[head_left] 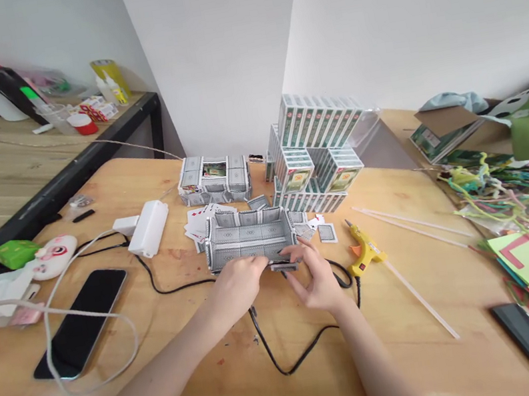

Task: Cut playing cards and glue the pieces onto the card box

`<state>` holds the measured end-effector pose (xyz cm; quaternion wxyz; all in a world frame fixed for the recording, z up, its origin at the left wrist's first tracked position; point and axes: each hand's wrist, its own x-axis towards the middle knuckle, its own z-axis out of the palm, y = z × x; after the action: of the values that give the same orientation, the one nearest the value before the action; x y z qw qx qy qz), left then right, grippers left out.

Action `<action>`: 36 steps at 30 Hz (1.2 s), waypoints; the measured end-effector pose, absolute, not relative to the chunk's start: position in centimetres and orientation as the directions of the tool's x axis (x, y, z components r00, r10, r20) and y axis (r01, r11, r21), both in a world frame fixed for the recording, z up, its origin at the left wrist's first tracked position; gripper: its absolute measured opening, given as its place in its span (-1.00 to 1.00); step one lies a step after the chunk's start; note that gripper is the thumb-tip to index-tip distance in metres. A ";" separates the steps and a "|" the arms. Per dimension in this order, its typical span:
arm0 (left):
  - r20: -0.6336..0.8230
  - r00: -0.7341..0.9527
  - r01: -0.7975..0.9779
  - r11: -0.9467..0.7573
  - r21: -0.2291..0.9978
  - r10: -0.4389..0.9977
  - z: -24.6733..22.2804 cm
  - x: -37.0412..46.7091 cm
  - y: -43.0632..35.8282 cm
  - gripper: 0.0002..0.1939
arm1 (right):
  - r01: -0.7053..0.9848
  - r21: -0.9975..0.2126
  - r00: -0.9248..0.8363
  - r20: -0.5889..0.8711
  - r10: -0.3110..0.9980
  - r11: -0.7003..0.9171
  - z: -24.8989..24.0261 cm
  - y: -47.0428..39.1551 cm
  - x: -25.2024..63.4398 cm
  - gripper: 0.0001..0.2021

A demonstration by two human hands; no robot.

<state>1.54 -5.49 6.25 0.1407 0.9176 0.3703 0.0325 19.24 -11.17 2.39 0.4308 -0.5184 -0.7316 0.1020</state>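
An open-topped box built from grey-backed playing cards [250, 233] sits on the table in front of me. My left hand [243, 286] grips its near wall, fingers closed over the rim. At the near right corner, my right hand [314, 276] pinches a small folded card piece [283, 266] against the outside of the wall. Behind the box stands a second card-built box [213, 178] with an opening in its top. Loose playing cards [202, 220] lie between the two. A yellow hot glue gun [365, 252] rests to the right, a glue stick in its back end.
Stacked card packs [315, 122] stand at the back right. Clear glue sticks [413, 224] lie right of the glue gun. A black cable [293, 370] loops near my wrists. On the left are a phone [82, 323], a white power adapter [149, 229] and a white cable; tangled yarn [508, 198] is at right.
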 end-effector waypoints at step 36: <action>0.041 0.612 0.683 -0.553 0.476 0.790 6.5 0.3 -4.5 -0.74 | 0.800 -0.535 0.156 0.624 0.766 0.273 -0.1 -10.7 17.3 -0.97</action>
<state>0.34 -4.50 6.51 0.2120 0.8723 0.4223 0.1259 17.30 -10.68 -0.13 0.4634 -0.6025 -0.6495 -0.0182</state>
